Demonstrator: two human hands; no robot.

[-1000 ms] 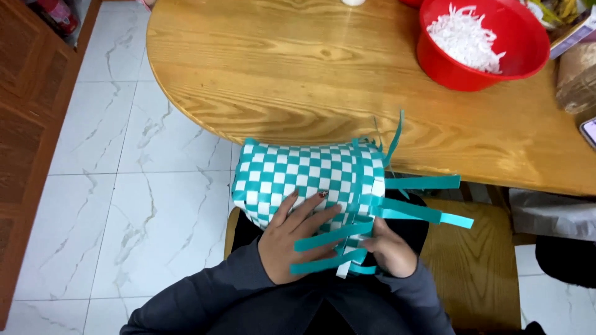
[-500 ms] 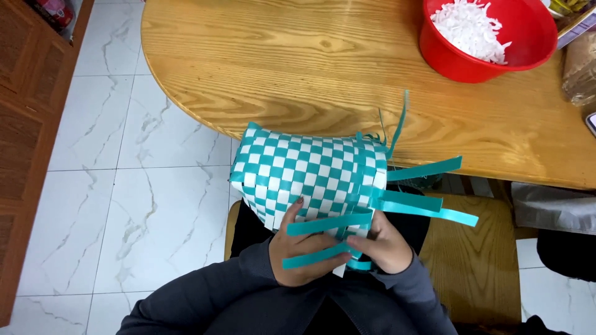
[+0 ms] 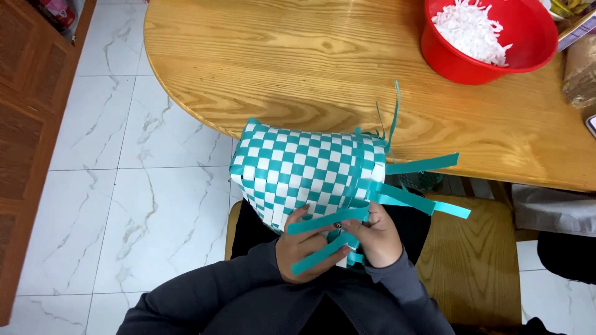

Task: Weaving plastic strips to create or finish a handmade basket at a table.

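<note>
A teal and white checkered woven basket lies on its side over my lap, its open rim toward the right. Loose teal strips stick out from that rim. My left hand holds the basket's lower edge, with teal strips crossing over its fingers. My right hand pinches strips at the rim just beside the left hand. Both sleeves are dark grey.
A round wooden table is ahead. A red bowl of white shreds stands at its far right. I sit on a wooden bench. White marble tiles and a wooden cabinet lie to the left.
The basket has shifted slightly and the hands have worked the lower strips closer together at the rim; the view has tilted a little.
</note>
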